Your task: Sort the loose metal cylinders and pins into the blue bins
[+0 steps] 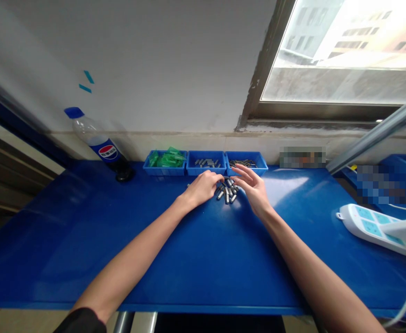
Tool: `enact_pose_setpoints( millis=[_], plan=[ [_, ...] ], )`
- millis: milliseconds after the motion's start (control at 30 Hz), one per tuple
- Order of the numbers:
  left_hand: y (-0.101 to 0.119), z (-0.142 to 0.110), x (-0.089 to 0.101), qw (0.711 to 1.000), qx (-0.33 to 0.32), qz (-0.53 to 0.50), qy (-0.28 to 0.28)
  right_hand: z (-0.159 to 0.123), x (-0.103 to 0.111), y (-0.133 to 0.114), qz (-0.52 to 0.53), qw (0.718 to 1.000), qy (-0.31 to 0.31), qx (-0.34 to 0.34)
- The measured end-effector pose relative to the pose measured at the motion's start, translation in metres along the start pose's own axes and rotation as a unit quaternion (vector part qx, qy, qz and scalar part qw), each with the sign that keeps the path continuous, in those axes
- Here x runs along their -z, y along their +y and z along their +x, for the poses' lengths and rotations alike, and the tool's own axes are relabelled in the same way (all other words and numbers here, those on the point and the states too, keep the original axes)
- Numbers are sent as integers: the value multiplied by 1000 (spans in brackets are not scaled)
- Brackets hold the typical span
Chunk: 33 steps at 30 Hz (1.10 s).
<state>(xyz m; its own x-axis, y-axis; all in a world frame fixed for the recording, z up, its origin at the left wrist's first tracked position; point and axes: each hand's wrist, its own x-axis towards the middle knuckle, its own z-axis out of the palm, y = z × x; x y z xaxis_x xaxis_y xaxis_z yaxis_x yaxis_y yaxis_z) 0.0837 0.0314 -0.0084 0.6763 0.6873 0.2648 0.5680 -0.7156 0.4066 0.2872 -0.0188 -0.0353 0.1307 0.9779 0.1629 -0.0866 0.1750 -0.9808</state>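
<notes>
My left hand [206, 186] is closed, thumb and fingers pinched together at the far edge of a small pile of silver-and-black metal pieces [228, 194]. A small dark piece seems to show at its fingertips; its kind is too small to make out. Over the pile's right side, my right hand [253, 186] has its fingers stretched and apart, with thumb and index fingertips close to the left hand's. Just behind the hands stand three blue bins: one with green plastic pieces [168, 158], one with small silver parts [208, 163], one with thin metal rods [241, 163].
A cola bottle [101, 143] stands at the back left of the blue table [137, 273]. On the right lies a white power strip [379, 226] with a plug and cable. A metal frame post [379, 132] rises at the back right, below the window [341, 60].
</notes>
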Motion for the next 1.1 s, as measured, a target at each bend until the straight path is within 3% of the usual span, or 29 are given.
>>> enact_pose_setpoints(
  millis=[100,200,400,733,967,1100],
  plan=[
    [2,2,3,992,7,-103,66,-1,-2,-4,-3,1000,2,-3],
    [8,3,7,967,33,-226,112,-2,-4,-9,-21,1000,-8,-7],
    [15,2,12,935,76,-322,129,-4,-6,-9,-16,997,-57,-48],
    [14,0,13,957,43,-273,94,-1,-4,1,25,996,-39,-71],
    [7,-1,8,995,71,-71,17,-1,-3,-4,-5,1000,-2,1],
    [6,-2,3,999,12,-39,-25,0,-1,-4,44,999,19,21]
  ],
)
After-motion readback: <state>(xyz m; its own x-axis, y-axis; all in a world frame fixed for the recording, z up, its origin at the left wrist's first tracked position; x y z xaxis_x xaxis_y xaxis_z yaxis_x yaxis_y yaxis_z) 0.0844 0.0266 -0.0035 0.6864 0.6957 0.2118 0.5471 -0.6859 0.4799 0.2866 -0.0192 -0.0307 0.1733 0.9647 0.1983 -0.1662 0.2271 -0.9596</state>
